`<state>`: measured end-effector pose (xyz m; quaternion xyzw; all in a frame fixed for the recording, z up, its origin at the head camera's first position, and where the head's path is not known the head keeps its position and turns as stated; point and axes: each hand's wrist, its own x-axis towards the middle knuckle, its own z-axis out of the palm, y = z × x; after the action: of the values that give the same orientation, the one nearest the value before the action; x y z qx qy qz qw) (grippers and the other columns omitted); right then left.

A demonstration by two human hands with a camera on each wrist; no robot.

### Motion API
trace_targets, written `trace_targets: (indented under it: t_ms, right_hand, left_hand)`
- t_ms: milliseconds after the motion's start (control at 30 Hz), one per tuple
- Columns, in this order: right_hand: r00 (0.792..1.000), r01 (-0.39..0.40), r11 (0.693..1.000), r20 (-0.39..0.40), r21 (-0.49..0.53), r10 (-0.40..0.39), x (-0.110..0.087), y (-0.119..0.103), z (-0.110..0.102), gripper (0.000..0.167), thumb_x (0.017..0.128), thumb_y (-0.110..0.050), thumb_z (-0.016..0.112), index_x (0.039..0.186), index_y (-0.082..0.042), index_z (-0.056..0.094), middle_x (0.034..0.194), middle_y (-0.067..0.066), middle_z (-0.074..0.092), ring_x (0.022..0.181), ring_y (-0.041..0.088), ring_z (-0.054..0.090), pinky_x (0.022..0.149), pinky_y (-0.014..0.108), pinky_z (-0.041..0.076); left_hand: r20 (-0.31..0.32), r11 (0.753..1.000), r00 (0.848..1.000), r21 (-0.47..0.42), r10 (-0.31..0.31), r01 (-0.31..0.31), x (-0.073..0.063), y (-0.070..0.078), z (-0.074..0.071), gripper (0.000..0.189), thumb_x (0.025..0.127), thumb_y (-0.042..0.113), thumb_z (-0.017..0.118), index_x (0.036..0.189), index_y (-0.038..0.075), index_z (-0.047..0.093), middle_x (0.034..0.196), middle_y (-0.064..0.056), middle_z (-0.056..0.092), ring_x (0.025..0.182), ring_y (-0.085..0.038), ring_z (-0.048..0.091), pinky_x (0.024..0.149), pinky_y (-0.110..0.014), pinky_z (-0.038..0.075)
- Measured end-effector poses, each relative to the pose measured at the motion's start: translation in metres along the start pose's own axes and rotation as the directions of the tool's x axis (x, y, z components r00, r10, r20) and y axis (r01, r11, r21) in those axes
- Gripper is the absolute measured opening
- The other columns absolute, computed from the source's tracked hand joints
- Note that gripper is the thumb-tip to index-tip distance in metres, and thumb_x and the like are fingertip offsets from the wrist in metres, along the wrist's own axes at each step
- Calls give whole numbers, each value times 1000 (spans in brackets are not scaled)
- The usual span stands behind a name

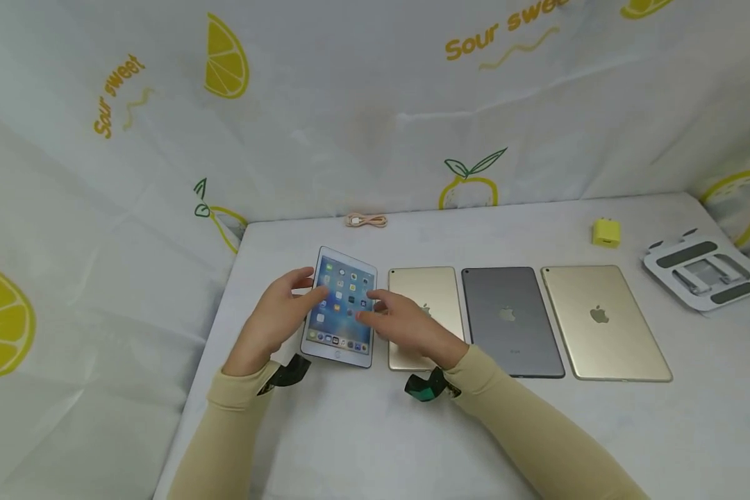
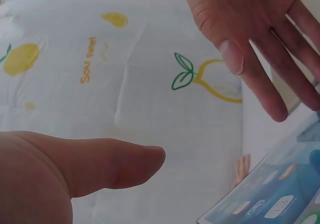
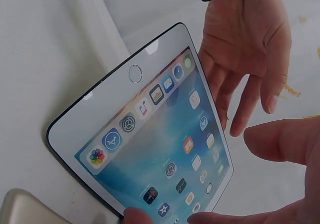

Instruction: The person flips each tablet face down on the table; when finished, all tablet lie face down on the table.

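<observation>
A white tablet (image 1: pixel 340 305) with a lit screen of app icons sits between my two hands, slightly turned, its home button toward me. My left hand (image 1: pixel 275 309) is at its left edge, thumb raised above the screen. In the right wrist view the straight fingers of that left hand (image 3: pixel 247 49) pass partly behind the tablet's edge. From the other side my right hand (image 1: pixel 409 323) reaches over the right edge, fingers extended and thumb apart. Its fingertips (image 3: pixel 137 216) are right at the tablet's rim. Under the right hand lies a small gold tablet (image 1: pixel 403 357), face down.
A grey tablet (image 1: pixel 515 347) and a larger gold tablet (image 1: pixel 619 347) lie face down to the right. Behind stand a coiled cable (image 1: pixel 367 220) and a yellow charger plug (image 1: pixel 606 232). A white folding stand (image 1: pixel 694 253) is at far right. Lemon-print cloth (image 1: pixel 350 104) hangs behind the table.
</observation>
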<state>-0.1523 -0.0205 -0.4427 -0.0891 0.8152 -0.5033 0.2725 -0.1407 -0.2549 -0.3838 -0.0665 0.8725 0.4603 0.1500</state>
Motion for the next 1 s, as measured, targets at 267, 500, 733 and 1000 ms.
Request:
trace_targets:
  t_ms: [267, 500, 733, 1000]
  right_hand:
    - [999, -27, 991, 41, 128, 22, 5, -6, -2, 74, 106, -49, 64, 164, -8, 43, 156, 22, 59, 122, 36, 74, 109, 50, 59]
    - [997, -38, 979, 78, 199, 23, 10, -14, 1, 76, 107, -49, 62, 165, -6, 40, 155, 23, 58, 128, 39, 70, 111, 51, 58]
    - [995, -30, 970, 99, 243, 6, 13, -12, 4, 74, 109, -48, 60, 164, -4, 40, 154, 24, 58, 133, 39, 67, 111, 51, 58]
    - [993, 4, 962, 112, 273, -36, 19, -11, 7, 70, 108, -49, 61, 161, -6, 45, 153, 21, 59, 132, 37, 67, 110, 51, 58]
  left_hand:
    - [-12, 1000, 1000, -20, 21, -21, -2, 2, -3, 70, 107, 42, 64, 166, 12, 41, 163, -13, 51, 140, -36, 60, 116, -58, 51]
    - [-42, 999, 998, -33, 35, -37, -2, 3, -4, 66, 107, 43, 65, 164, 16, 46, 160, -9, 54, 136, -33, 63, 111, -54, 56]
    - [-45, 990, 997, -118, 68, -73, -3, 2, -2, 57, 107, 39, 65, 158, 16, 55, 154, -5, 59, 123, -26, 73, 109, -51, 58]
    - [-42, 985, 997, -156, 70, -76, -3, 6, 0, 56, 106, 38, 67, 157, 15, 56, 146, -6, 62, 125, -24, 73, 112, -51, 56]
